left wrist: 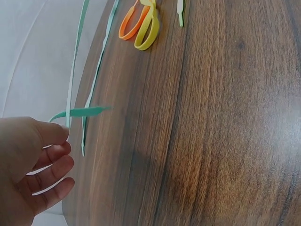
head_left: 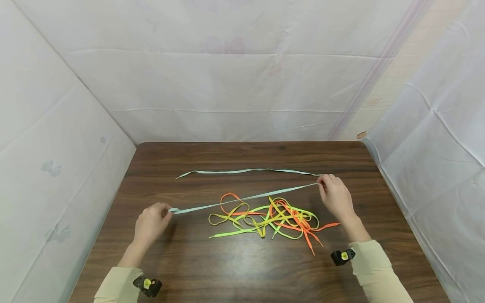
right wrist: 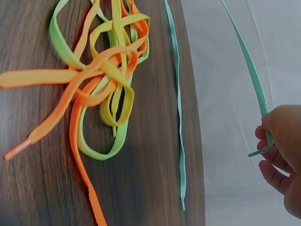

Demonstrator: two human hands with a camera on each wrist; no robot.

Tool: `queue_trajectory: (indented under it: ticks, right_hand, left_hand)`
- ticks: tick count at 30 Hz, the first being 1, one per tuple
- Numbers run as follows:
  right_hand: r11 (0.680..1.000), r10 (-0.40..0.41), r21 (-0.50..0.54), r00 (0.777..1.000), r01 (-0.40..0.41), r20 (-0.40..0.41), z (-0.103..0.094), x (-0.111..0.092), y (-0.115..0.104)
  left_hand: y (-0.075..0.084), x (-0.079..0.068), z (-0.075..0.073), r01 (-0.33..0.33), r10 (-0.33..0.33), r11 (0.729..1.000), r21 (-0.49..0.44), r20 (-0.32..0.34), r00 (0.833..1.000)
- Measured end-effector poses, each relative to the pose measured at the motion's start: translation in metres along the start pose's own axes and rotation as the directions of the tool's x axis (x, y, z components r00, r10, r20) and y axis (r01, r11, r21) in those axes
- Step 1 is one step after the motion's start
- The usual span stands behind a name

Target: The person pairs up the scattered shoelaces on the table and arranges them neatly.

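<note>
Your left hand [head_left: 150, 222] sits at the lower left of the head view, fingers curled, pinching one end of a pale teal lace [head_left: 242, 198] between thumb and fingertips. Your right hand [head_left: 335, 195] is at right of centre, also curled, pinching the same lace near its other end. Between the two hands the lace runs taut in a straight slanting line, lifted just above the wooden table [head_left: 235, 269] and crossing over the top edge of the tangle.

In the left wrist view your hand [left wrist: 28, 165] fills the lower left corner, and the teal lace [left wrist: 75, 70] rises from the thumb toward the top of the frame, with a short tail sticking out to the right. In the right wrist view your hand [right wrist: 282, 150] is at the lower right, and the teal lace [right wrist: 244, 61] climbs from the fingers toward the top centre (its tip curls back under the fingers).

A second pale teal lace [head_left: 246, 171] lies flat on the table above the taut one, stretching across the middle of the frame. Below the taut lace, in the centre, lies a loose tangle of orange, yellow and light green laces [head_left: 269, 216], untouched by either hand.
</note>
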State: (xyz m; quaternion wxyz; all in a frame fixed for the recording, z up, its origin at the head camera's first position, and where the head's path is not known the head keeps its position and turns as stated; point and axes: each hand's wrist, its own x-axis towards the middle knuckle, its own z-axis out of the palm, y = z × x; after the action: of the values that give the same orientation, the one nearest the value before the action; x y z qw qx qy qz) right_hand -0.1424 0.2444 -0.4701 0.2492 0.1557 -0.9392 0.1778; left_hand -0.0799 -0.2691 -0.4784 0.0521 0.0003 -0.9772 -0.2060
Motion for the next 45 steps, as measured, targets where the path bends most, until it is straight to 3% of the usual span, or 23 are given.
queue_trajectory:
  ticks: [15, 22, 30, 45]
  right_hand:
    - [0.999, 0.032, -0.025, 0.999, -0.031, 0.021, -0.003, -0.012, 0.027]
    - [0.999, 0.028, -0.042, 0.999, -0.027, 0.015, -0.005, -0.015, 0.038]
    - [0.998, 0.003, -0.055, 1.0, -0.003, 0.005, -0.005, -0.016, 0.045]
    - [0.996, 0.04, -0.078, 0.999, -0.037, 0.031, -0.004, -0.021, 0.065]
  left_hand:
    - [-0.012, 0.009, -0.004, 0.005, -0.005, 1.0, -0.01, -0.016, 1.0]
    - [-0.018, 0.016, -0.005, 0.001, -0.001, 1.0, 0.014, -0.033, 0.999]
    - [-0.023, 0.028, -0.001, -0.008, 0.008, 0.999, 0.042, 0.003, 1.0]
    - [-0.026, 0.05, 0.001, -0.03, 0.031, 0.997, 0.07, -0.014, 0.999]
